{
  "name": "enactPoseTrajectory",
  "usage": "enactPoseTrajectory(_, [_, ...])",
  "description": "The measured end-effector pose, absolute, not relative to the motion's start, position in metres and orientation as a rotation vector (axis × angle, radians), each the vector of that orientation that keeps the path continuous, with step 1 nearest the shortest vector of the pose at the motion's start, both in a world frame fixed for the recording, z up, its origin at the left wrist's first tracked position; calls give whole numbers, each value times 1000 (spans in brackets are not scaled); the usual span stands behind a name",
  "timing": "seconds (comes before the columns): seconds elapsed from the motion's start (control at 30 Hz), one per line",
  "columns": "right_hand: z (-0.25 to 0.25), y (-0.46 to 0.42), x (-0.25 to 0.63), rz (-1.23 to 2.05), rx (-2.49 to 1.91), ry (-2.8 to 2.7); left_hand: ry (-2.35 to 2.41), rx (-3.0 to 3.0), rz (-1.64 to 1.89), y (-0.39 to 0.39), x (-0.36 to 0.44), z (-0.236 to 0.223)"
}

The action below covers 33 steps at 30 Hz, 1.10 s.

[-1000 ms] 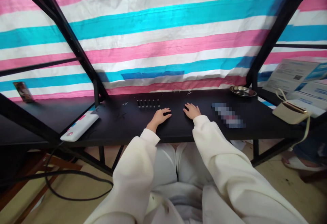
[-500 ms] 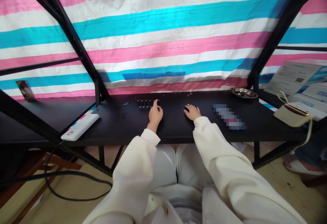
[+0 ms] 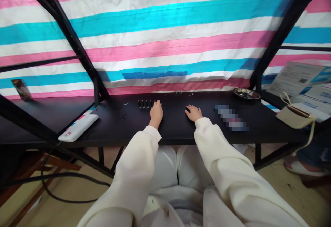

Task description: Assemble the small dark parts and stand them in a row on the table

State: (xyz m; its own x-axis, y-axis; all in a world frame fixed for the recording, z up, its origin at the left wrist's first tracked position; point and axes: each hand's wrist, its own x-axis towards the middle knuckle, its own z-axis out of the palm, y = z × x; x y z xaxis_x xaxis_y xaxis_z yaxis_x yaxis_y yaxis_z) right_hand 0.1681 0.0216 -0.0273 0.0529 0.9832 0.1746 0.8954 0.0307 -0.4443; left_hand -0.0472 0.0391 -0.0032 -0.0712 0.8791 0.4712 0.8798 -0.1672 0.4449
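Left hand (image 3: 156,112) curled over the right end of the row of small dark pieces (image 3: 143,104) on the table (image 3: 173,127), grip too hidden to tell, I rest my right hand (image 3: 194,113), loosely spread, right of the row, seemingly for support.

Head cam, high nr black table (image 3: 176,130), fwd/down view twd striped sheet (image 3: 170,47).

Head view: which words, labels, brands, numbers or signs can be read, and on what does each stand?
No text can be read.
Printed panel: print and square code, too small.
White boxes: blue print, too blurred.
White case: round reddish mark, too small.
Pixelated object: any text hidden.
Small dark pieces: no writing discernible.
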Motion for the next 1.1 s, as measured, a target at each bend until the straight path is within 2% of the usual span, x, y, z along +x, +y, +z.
enactPoseTrajectory(0.13, [-28,24,168,321,-1811,-1797,-1991,-2238,-1614,43,-47,-7])
enactPoseTrajectory(0.27, [-22,30,159,531,-1413,-1600,-2055,-2490,-2236,39,-41,-7])
enactPoseTrajectory(0.37, [-12,33,144,700,-1223,-1393,-1939,-2712,-2465,33,-38,-4])
enactPoseTrajectory(0.47, [-5,29,128,712,-1200,-1337,-1863,-2847,-2517,29,-38,-2])
enactPoseTrajectory(0.73, [-12,12,119,669,-1109,-1458,-1782,-3231,-2350,24,-38,-3])
enactPoseTrajectory(1.1, [-9,10,120,651,-1064,-1393,-1753,-3182,-2408,23,-37,-2])
